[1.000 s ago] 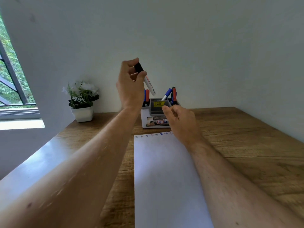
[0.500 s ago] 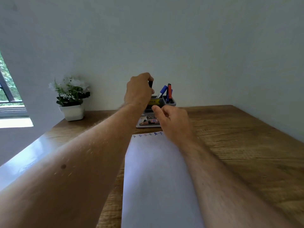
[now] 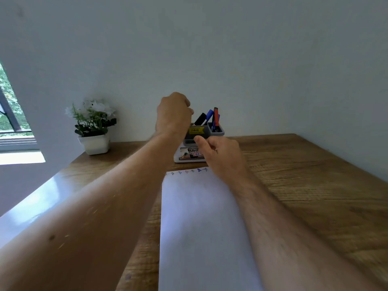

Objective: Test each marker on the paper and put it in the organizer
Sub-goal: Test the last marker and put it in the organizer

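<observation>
A grey and white organizer (image 3: 218,133) with a yellow price sticker stands at the back of the wooden table (image 3: 304,175). A black-capped marker (image 3: 200,119) leans in its middle compartment, beside a blue marker (image 3: 209,114) and a red marker (image 3: 216,117). My left hand (image 3: 174,116) hovers over the organizer's left side with its fingers curled, apart from the black marker and hiding that side. My right hand (image 3: 223,157) hangs loosely curled just in front of the organizer, holding nothing. The white paper (image 3: 199,217) lies below my arms, with small scribbles along its far edge.
A white pot of white flowers (image 3: 93,131) stands at the back left of the table, near a window (image 3: 10,122). A pale wall rises straight behind the organizer. Bare wood stretches to the right of the paper.
My left hand carried the black-capped marker down from the air into the organizer and let go of it. My right hand stayed in front of the organizer.
</observation>
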`<state>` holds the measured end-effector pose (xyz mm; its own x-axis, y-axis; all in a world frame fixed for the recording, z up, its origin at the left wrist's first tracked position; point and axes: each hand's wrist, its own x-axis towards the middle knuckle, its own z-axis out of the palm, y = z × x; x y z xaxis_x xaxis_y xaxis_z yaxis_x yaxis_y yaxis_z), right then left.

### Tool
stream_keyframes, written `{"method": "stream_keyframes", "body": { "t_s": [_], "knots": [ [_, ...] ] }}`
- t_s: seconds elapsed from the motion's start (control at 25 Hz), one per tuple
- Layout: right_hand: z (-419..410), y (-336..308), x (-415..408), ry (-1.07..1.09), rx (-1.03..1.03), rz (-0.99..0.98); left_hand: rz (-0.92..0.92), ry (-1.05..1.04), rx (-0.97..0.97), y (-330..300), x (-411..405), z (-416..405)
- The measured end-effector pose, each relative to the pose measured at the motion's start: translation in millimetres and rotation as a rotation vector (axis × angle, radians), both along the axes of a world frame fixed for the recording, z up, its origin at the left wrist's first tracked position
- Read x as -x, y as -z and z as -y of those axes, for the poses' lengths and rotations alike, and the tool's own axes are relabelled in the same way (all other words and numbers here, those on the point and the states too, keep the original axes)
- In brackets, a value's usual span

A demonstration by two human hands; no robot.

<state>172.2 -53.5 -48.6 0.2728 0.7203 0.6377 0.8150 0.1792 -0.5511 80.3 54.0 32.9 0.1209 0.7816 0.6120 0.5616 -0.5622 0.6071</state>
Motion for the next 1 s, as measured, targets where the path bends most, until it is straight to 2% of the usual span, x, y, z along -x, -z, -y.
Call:
{"method": "stream_keyframes", "body": {
  "t_s": [0.16, 0.24, 0.44, 0.6, 0.8, 1.0],
  "knots": [
    [5.6, -2.4, 2.5, -0.002, 0.004, -0.005, 0.049, -0.005, 0.061, -2.2, 30.7, 11.9],
    [8.3, -2.5, 3.2, 0.002, 0.016, -0.004, -0.002, -0.039, 0.132, -2.0, 48.4, 15.7],
    [11.0, -2.7, 4.3, 0.021, 0.027, 0.002, -0.408, -0.262, 0.252, 22.4, 79.4, 17.6],
    [9.3, -1.5, 2.5, 0.030, 0.034, -0.009, -0.615, -0.332, 0.297, 53.7, 80.6, 22.3],
    [7.1, -1.1, 4.3, 0.033, 0.033, 0.001, -0.558, -0.301, 0.255, 61.1, 75.2, 18.0],
    [8.8, -1.6, 5.5, 0.020, 0.046, -0.003, -0.254, -0.219, 0.337, 50.3, 75.9, 22.3]
  ]
}}
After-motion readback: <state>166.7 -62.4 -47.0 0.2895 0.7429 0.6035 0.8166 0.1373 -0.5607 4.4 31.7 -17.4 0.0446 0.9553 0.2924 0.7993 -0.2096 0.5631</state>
